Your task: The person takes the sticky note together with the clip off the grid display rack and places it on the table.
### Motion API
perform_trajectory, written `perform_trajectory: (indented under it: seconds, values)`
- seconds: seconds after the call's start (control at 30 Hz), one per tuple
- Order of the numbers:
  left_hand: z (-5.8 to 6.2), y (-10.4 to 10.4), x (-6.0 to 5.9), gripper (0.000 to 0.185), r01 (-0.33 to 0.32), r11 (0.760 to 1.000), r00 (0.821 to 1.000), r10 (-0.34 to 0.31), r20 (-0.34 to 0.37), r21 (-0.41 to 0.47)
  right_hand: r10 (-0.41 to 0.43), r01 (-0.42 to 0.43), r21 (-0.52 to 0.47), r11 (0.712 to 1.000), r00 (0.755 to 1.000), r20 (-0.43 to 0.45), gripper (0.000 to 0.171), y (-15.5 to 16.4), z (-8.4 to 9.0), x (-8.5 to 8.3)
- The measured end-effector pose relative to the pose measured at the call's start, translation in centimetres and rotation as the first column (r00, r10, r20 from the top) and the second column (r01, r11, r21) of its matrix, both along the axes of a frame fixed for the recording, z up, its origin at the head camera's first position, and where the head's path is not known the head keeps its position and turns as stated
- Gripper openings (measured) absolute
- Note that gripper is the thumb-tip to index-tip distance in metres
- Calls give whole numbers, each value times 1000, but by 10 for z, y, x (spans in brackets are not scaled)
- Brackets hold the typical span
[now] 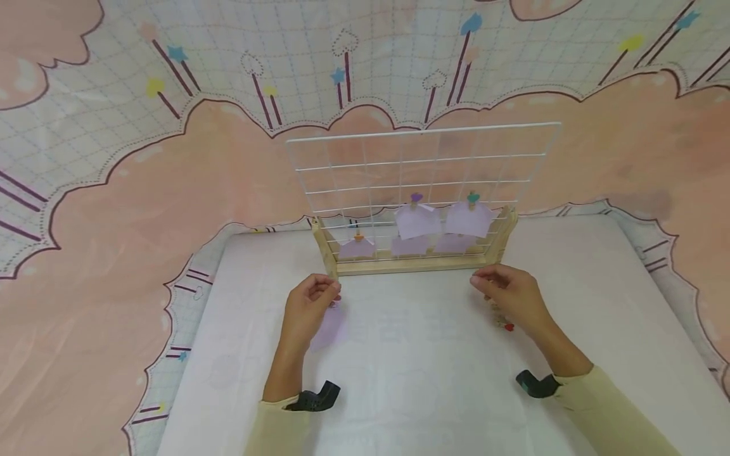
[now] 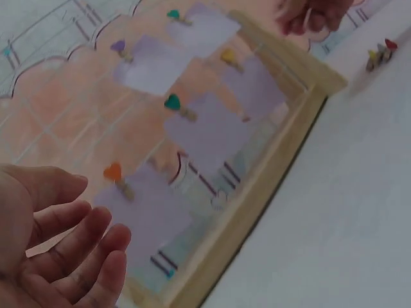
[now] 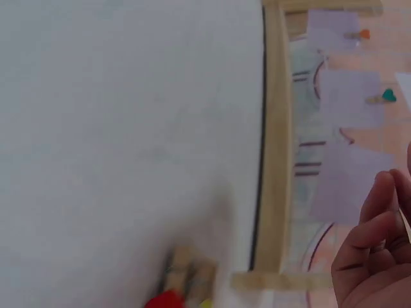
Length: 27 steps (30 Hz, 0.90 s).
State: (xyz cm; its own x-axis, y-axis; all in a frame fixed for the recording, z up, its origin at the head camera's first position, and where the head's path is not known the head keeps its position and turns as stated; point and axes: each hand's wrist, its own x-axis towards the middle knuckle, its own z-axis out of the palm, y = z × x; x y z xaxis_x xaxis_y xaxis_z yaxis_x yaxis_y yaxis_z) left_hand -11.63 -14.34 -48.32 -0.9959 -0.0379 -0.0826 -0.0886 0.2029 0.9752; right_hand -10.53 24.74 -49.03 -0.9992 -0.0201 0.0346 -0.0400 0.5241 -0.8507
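My left hand [image 1: 310, 307] hovers at the front left of the rack, its fingers [image 2: 106, 221] loosely bent with nothing between them. Under it lies a loose purple paper sheet [image 1: 326, 329], partly covered by the hand. My right hand [image 1: 510, 297] is by the rack's right front corner, fingers [image 3: 379, 199] bent and no object showing in them. Small wooden clips [image 1: 502, 322] with red and yellow tops lie on the table just below it. Several purple sheets hang on the white wire grid rack [image 1: 422, 155], held by heart-topped clips: a purple heart clip [image 1: 417, 197], a green heart clip [image 1: 473, 197] and an orange heart clip [image 2: 113, 172] among them.
The rack's wooden base [image 1: 410, 267] stands at the back of the white-covered table [image 1: 410, 380]. A patterned cloth [image 1: 142, 240] hangs behind and beside it. Black straps [image 1: 316, 398] sit on both wrists.
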Motion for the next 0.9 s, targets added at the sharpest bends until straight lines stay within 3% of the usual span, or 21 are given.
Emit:
perform_trajectory:
  seconds: [0.27, 0.5, 0.73, 0.9]
  values:
    - [26, 36, -20, 31, 99, 995, 994, -97, -58, 31, 59, -64, -26, 998, 984, -165, 22, -35, 32, -20]
    - [42, 65, -37, 38, 159, 986, 984, -154, -92, 54, 65, -80, -31, 996, 937, -344, 24, -62, 62, -43]
    - [46, 90, -51, 38, 149, 983, 986, -140, -95, 102, 89, -37, 115, 993, 869, -487, 34, -85, 93, -62]
    - [48, 103, -57, 38, 142, 974, 988, -130, -81, 175, 130, -18, 221, 975, 856, -501, 34, -95, 108, -74]
